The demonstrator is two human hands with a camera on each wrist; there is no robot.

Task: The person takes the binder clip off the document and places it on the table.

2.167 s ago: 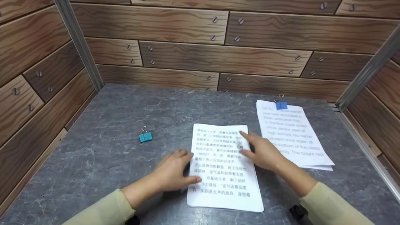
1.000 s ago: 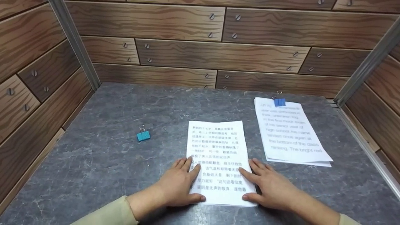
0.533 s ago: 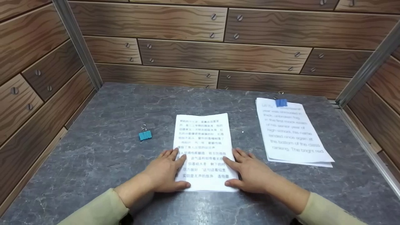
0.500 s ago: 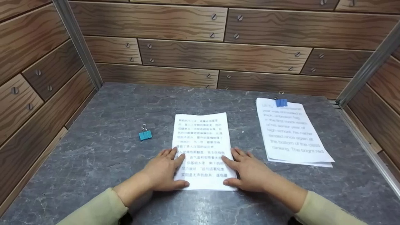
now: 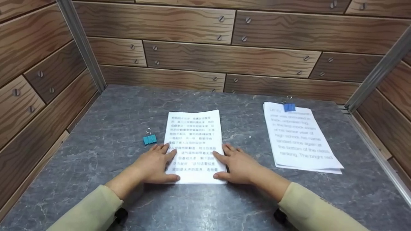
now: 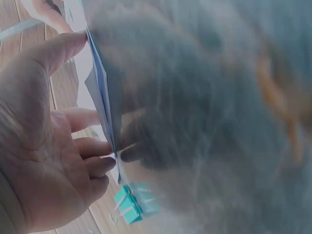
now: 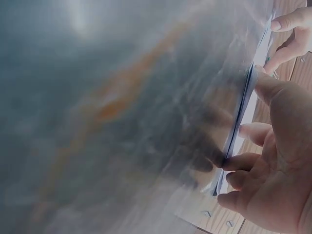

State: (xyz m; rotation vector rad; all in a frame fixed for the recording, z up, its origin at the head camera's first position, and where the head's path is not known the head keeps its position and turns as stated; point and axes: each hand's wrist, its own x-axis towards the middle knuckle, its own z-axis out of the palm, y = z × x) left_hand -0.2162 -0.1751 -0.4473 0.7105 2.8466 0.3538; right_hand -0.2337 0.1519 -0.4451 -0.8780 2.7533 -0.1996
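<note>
A stack of white sheets (image 5: 193, 133) printed with Chinese text lies on the table left of centre, its far edge slightly wavy. My left hand (image 5: 154, 165) rests along its left side, thumb and index finger on the top sheet, the other fingers at the edge. Mirroring it, my right hand (image 5: 238, 164) lies against the right side, thumb and index finger also on the paper. Both wrist views show fingertips at the sides of the stack, whose sheets (image 6: 101, 80) are slightly parted at the left. A teal binder clip (image 5: 149, 139) lies just beyond my left fingertips.
At the right lies a second stack of sheets (image 5: 300, 138) with English text, a blue binder clip (image 5: 289, 107) on its far edge. Wood-patterned walls (image 5: 192, 54) and metal posts (image 5: 84, 48) bound the grey marbled table (image 5: 199, 208) at the back and sides.
Both hands have slid the stack of sheets left and away from the body, closer to the teal clip. My right hand came down the right edge earlier; the second stack stayed put.
</note>
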